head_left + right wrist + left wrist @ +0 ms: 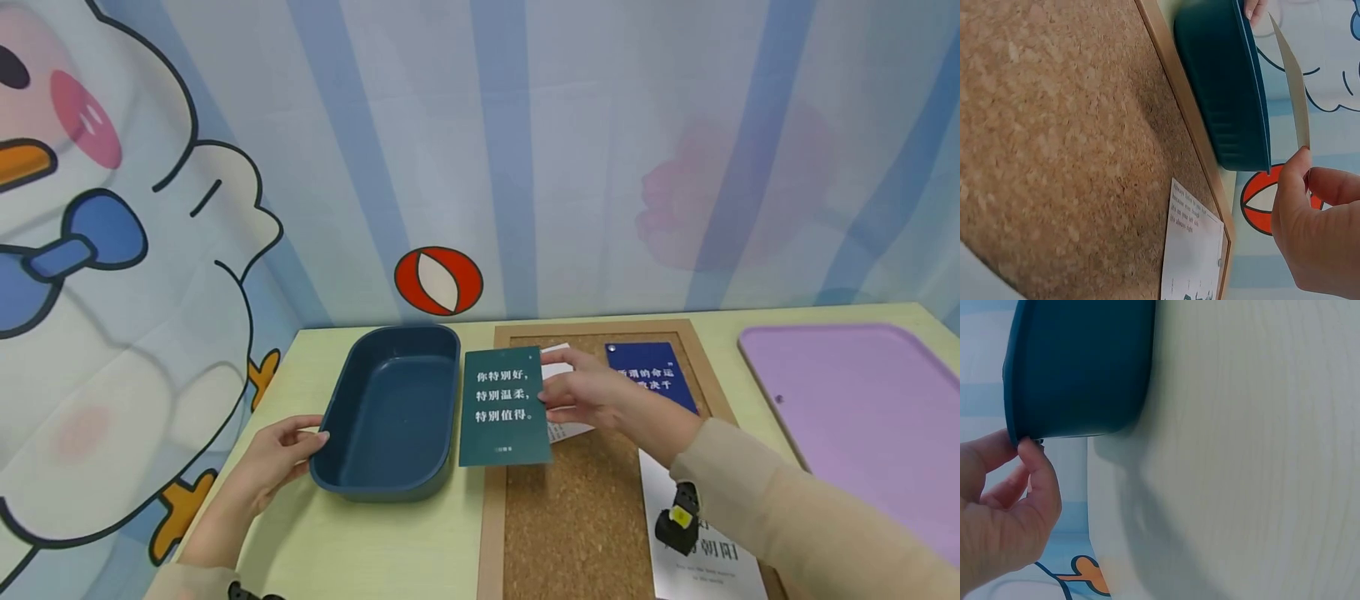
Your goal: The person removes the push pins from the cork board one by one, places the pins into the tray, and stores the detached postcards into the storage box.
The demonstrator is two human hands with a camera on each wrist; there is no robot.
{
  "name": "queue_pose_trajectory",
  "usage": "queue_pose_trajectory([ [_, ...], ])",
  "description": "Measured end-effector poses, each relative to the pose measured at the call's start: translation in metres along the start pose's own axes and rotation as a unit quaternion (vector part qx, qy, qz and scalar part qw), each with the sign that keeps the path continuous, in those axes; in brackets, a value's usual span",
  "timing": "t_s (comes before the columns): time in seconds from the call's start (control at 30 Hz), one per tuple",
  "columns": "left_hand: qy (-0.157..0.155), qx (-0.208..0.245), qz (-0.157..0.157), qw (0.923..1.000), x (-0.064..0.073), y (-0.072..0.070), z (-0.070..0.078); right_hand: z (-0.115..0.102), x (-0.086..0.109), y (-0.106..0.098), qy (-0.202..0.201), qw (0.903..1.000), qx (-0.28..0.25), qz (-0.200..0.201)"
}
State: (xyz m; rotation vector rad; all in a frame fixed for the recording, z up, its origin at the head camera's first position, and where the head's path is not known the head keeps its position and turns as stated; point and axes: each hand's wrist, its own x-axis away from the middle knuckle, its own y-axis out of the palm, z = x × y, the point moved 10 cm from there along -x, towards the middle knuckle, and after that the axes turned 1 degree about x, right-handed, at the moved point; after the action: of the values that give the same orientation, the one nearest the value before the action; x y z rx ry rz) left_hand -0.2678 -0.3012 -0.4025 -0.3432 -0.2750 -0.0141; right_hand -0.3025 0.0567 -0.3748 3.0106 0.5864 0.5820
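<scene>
A dark teal plastic basin [390,479] stands on the pale table at the left. My left hand [276,458] pinches its left rim between thumb and fingers, which the left wrist view shows closely at the basin's edge [1015,394]. Between my right thumb and fingers is a green card [506,433] with white Chinese text, held by its right edge. My right hand [588,392] keeps it raised above the left frame of a cork board [577,508], just right of the basin. The right wrist view shows the card [1297,94] edge-on.
On the cork board are a white card [1194,244] partly behind my right hand, a blue card [648,362] with a pin, and a white card [708,567] under my right forearm. A purple tray [862,400] lies at the right. A printed curtain [600,167] hangs behind the table.
</scene>
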Motion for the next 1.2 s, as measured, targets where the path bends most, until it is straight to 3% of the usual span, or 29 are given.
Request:
queue_pose_trajectory([
  [1.2, 0.005, -0.002, 0.004, 1.0000, 0.000, 0.000, 0.000, -0.002, -0.032, 0.044, 0.016, 0.9990, -0.040, 0.012],
])
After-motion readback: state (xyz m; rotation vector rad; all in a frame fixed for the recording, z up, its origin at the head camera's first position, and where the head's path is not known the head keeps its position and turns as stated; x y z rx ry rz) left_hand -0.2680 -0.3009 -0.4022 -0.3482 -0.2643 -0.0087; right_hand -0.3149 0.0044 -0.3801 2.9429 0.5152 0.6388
